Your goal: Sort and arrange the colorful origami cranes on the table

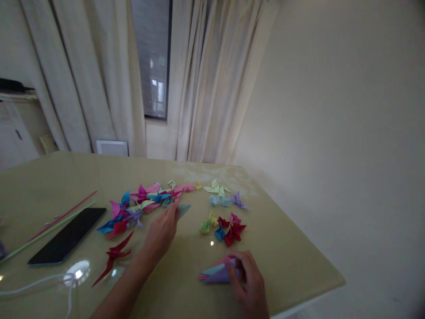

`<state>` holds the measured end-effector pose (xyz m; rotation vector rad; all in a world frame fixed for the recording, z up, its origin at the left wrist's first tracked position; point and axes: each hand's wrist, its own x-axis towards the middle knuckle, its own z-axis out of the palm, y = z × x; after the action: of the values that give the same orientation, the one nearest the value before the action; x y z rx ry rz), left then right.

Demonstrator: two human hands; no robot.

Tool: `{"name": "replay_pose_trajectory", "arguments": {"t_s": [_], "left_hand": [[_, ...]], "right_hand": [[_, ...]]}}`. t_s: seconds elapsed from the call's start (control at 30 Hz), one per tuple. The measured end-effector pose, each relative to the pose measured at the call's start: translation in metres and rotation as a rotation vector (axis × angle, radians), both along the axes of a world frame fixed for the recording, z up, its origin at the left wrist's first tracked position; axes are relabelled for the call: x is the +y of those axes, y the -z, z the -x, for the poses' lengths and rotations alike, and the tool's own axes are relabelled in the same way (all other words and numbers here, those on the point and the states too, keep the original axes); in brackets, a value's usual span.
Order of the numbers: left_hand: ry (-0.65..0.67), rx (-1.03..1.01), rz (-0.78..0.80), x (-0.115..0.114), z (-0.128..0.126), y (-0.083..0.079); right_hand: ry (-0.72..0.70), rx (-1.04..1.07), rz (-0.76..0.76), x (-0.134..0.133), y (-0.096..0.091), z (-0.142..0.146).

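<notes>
Teal paper fold (183, 209) at left hand (162, 234) fingertips (174, 212), grip unclear; purple fold (217, 274) pinched under right hand (247, 280).

purple-pink folded paper (215, 274), black phone (68, 236) — olive table (282, 257)

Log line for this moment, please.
left hand touching teal folded paper beside origami pile | right hand holding folded paper stack on table | phone lying flat

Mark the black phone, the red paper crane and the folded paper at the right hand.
black phone (68, 241): head view, middle of its dark screen.
red paper crane (114, 254): head view, on its body.
folded paper (215, 273): head view, purple face left of the right hand (247, 279).
</notes>
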<state>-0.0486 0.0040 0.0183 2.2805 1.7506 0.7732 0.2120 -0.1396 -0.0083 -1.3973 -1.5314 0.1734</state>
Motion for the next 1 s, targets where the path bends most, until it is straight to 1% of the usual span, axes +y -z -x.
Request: {"name": "replay_pose_trajectory", "arguments": {"t_s": [0.03, 0.1, 0.17, 0.2, 0.3, 0.4, 0.43, 0.5, 0.57, 0.63, 0.7, 0.77, 0.8, 0.83, 0.9, 0.93, 1.0], "left_hand": [[0.054, -0.097, -0.034, -0.005, -0.005, 0.0], [0.224, -0.243, -0.054, -0.018, -0.017, 0.002], [0.377, -0.328, -0.034, -0.032, -0.029, 0.005], [0.422, -0.347, -0.023, -0.038, -0.034, 0.007], [0.466, -0.329, 0.017, -0.048, -0.044, 0.004], [0.481, -0.222, -0.007, -0.044, -0.041, -0.008], [0.471, -0.181, -0.037, -0.039, -0.037, -0.013], [0.383, -0.115, -0.103, -0.031, -0.021, -0.02], [0.201, -0.059, -0.137, -0.025, 0.006, -0.018], [0.029, 0.085, -0.156, -0.025, 0.042, -0.004], [-0.102, 0.272, -0.108, -0.032, 0.081, 0.018], [-0.159, 0.398, -0.013, -0.043, 0.116, 0.041], [-0.19, 0.425, 0.024, -0.048, 0.13, 0.05], [-0.182, 0.434, 0.056, -0.053, 0.14, 0.057], [-0.17, 0.388, 0.09, -0.06, 0.148, 0.064], [-0.174, 0.342, 0.1, -0.061, 0.147, 0.064], [-0.194, 0.208, 0.104, -0.059, 0.135, 0.057]], "right_hand": [[-0.052, 0.026, -0.017, 0.004, -0.007, 0.01], [-0.128, 0.095, -0.023, 0.014, -0.019, 0.027], [-0.167, 0.171, 0.028, 0.024, -0.028, 0.038], [-0.177, 0.201, 0.073, 0.028, -0.031, 0.041], [-0.174, 0.258, 0.179, 0.034, -0.03, 0.043], [-0.125, 0.332, 0.204, 0.027, -0.021, 0.03], [-0.104, 0.357, 0.203, 0.023, -0.017, 0.023], [-0.065, 0.391, 0.212, 0.014, -0.009, 0.004], [-0.049, 0.415, 0.24, 0.006, -0.001, -0.016], [-0.053, 0.429, 0.27, 0.001, 0.007, -0.034], [-0.044, 0.409, 0.278, -0.002, 0.014, -0.045], [-0.007, 0.34, 0.267, -0.003, 0.02, -0.049], [0.017, 0.294, 0.255, -0.003, 0.023, -0.049], [0.039, 0.248, 0.24, -0.002, 0.025, -0.048], [0.066, 0.168, 0.2, -0.001, 0.029, -0.046], [0.071, 0.138, 0.181, -0.001, 0.03, -0.045], [0.077, 0.099, 0.146, 0.0, 0.033, -0.045]]}}
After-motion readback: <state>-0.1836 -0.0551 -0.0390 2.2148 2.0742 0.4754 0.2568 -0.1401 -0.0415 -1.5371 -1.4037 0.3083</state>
